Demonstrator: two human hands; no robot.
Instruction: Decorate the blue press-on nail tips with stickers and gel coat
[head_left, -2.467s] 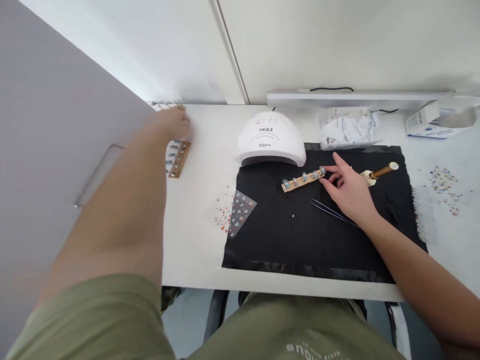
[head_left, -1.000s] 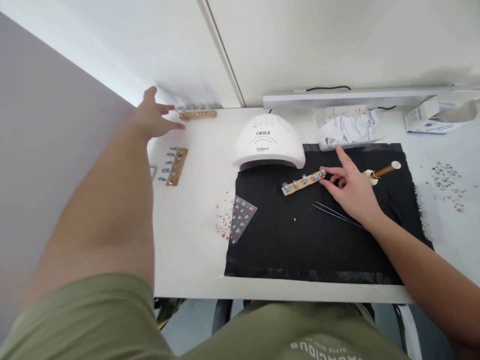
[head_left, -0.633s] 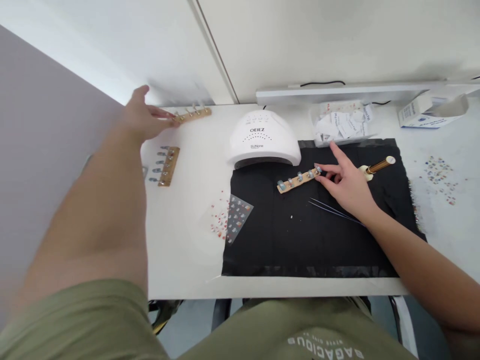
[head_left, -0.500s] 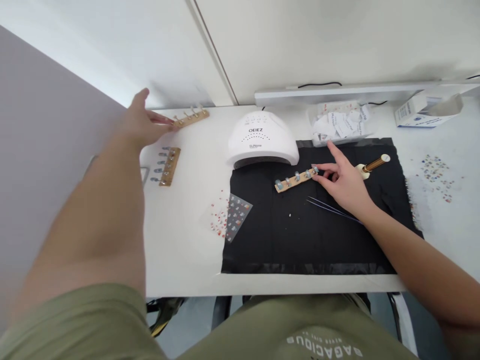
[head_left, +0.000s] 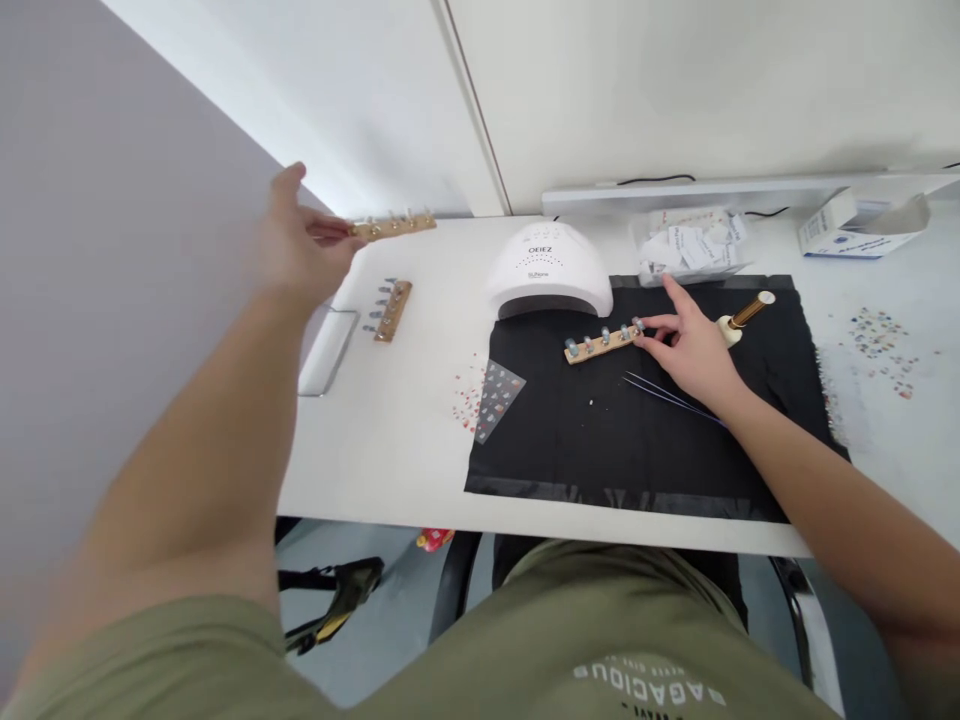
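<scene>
At the back left, my left hand [head_left: 307, 245] pinches the left end of a wooden nail stand [head_left: 397, 228] with short metal posts along it. A second nail stand [head_left: 394, 312], bearing several blue-grey false nails, lies on the white table closer to me. My right hand [head_left: 694, 350] grips the right end of another wooden nail stand [head_left: 604, 345] between thumb and fingers, its index finger stretched forward. Shiny blue-grey false nails stand in a row on that one. Tweezers [head_left: 667, 395] lie just below my right hand, and a polish bottle with a gold cap [head_left: 742, 318] is beyond it.
A white nail lamp [head_left: 551, 270] stands behind the black mat [head_left: 600, 450]. Behind the mat is a clear box of packets [head_left: 694, 245]; a small carton [head_left: 862, 225] is at the right. A sticker sheet [head_left: 499, 400] overlaps the mat; loose gems [head_left: 881, 345] lie right.
My left hand let go of the back stand, then took its left end again, swinging and lifting it slightly. My right hand keeps its hold. The view has shifted.
</scene>
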